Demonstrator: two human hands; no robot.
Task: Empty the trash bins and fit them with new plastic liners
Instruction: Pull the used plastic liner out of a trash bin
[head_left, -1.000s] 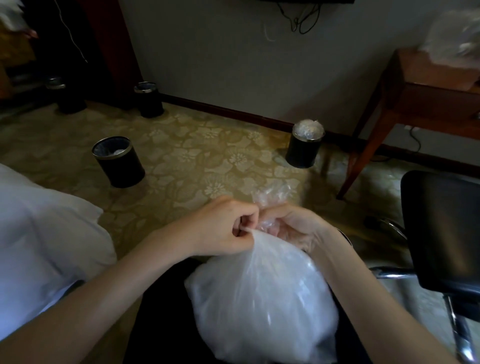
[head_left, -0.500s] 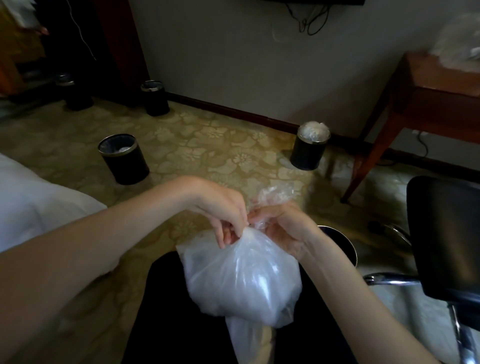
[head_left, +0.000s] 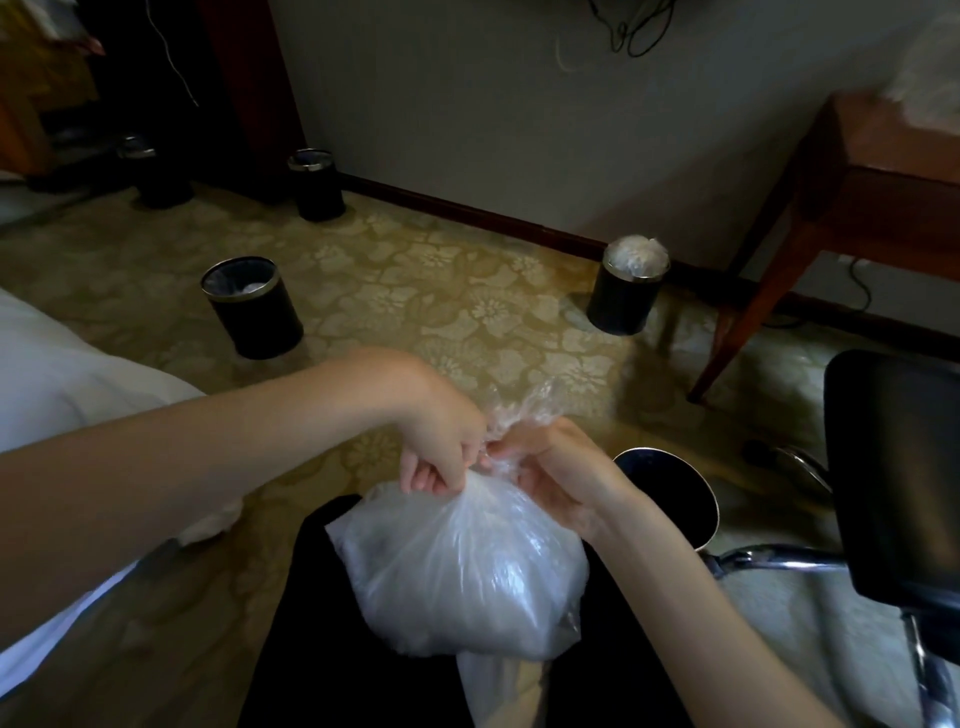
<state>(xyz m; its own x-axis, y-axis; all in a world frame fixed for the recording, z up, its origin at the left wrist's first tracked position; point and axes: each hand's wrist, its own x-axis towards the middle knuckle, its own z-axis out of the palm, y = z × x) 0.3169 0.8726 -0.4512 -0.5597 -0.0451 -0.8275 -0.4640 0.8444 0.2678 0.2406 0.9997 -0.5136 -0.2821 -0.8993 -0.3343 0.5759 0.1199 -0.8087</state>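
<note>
A full translucent trash bag (head_left: 462, 566) hangs over my dark-trousered lap. My left hand (head_left: 441, 441) pinches its gathered neck from the left, fingers curled down. My right hand (head_left: 556, 467) grips the twisted neck from the right, and the loose plastic top sticks up between the two hands. An open black bin (head_left: 670, 488) with a metal rim stands just right of my right wrist, partly hidden by it; its inside looks dark.
Black bins stand on the patterned carpet: one lined (head_left: 252, 306) at left, one stuffed with plastic (head_left: 628, 288) by the wall, two more (head_left: 317, 184) far back. A wooden table (head_left: 852, 197) is at right, a black chair (head_left: 893, 478) close right, white bedding (head_left: 62, 395) left.
The bag has been lifted from my lap and hangs from its neck. My left hand turned over, fingers now pointing down on the neck. The bin beside my right wrist has come into view.
</note>
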